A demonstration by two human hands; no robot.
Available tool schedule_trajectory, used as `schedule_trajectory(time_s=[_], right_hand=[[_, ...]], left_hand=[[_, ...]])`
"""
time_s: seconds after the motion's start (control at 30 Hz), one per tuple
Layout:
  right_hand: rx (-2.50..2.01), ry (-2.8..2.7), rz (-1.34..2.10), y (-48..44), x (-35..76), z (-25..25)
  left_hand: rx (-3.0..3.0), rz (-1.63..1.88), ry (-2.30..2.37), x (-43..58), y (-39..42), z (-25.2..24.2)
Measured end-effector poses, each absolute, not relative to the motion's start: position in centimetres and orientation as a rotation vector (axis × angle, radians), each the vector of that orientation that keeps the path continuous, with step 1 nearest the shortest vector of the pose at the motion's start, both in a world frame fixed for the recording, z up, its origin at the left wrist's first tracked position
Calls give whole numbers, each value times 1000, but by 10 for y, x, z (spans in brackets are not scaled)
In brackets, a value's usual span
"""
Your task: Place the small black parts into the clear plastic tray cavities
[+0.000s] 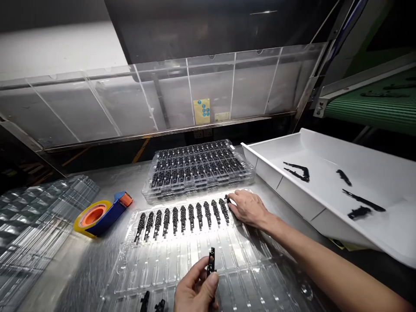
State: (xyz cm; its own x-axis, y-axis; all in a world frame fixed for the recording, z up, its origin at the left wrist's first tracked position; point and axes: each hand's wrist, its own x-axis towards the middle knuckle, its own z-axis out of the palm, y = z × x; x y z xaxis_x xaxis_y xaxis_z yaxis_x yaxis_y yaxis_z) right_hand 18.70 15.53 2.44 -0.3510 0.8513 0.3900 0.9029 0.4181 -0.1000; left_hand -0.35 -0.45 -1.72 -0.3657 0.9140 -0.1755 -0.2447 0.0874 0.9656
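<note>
Left hand (pixel 195 290) pinches a black part (pixel 212 261) over the clear tray (pixel 182 264); right hand (pixel 248 208) presses loosely curled on its filled row (pixel 183 218).

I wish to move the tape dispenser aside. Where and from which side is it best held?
Probably grip the tape dispenser by its blue body, between yellow roll and orange end, coming from above. It lies flat on the table, with both long sides free for fingers.

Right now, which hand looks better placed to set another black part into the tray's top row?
Probably the left hand: it already holds a black part over the clear tray. The right hand rests at the row's right end, fingers on a seated part.
</note>
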Motion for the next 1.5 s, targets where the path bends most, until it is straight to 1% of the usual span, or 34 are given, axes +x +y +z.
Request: schedule_trajectory(time_s=[0.2, 0.33, 0.4, 0.5, 0.6, 0.67, 0.73, 0.8, 0.9, 1.0, 1.1, 1.27, 1.5], right_hand=[[-1572, -2239, -60, 159, 182, 27], [-1518, -2166, 150, 153, 190, 32], [-1451, -2125, 286, 143, 200, 36], [-1313, -2121, 432, 119, 216, 43], [-1040, -2146, 689, 90, 229, 50], [-864, -2113, 905, 75, 234, 56], [-847, -2071, 986, 66, 239, 61], [-974, -2070, 913, 64, 242, 64], [-1249, -2035, 671, 78, 242, 59], [-1485, -1875, 493, 105, 238, 44], [-1624, -1826, 415, 126, 232, 28], [-1561, -2051, 370, 132, 227, 16], [-1362, -2339, 309, 148, 237, 27]], left_hand=[[806, 1424, 1394, -10, -3, -25], [1070, 1403, 1436, -13, 0, -14], [1271, 1328, 1502, -9, 2, 1], [1503, 1099, 1603, 4, 8, 26], [1662, 901, 1563, 21, 19, 45], [1703, 891, 1472, 30, 29, 52], [1752, 895, 1439, 38, 41, 57], [1837, 851, 1456, 44, 53, 62], [1958, 791, 1538, 48, 73, 72], [2058, 814, 1740, 39, 89, 83], [2171, 737, 1904, 18, 98, 86], [2329, 513, 1979, -10, 103, 71], [2523, 353, 1884, -12, 115, 65]])
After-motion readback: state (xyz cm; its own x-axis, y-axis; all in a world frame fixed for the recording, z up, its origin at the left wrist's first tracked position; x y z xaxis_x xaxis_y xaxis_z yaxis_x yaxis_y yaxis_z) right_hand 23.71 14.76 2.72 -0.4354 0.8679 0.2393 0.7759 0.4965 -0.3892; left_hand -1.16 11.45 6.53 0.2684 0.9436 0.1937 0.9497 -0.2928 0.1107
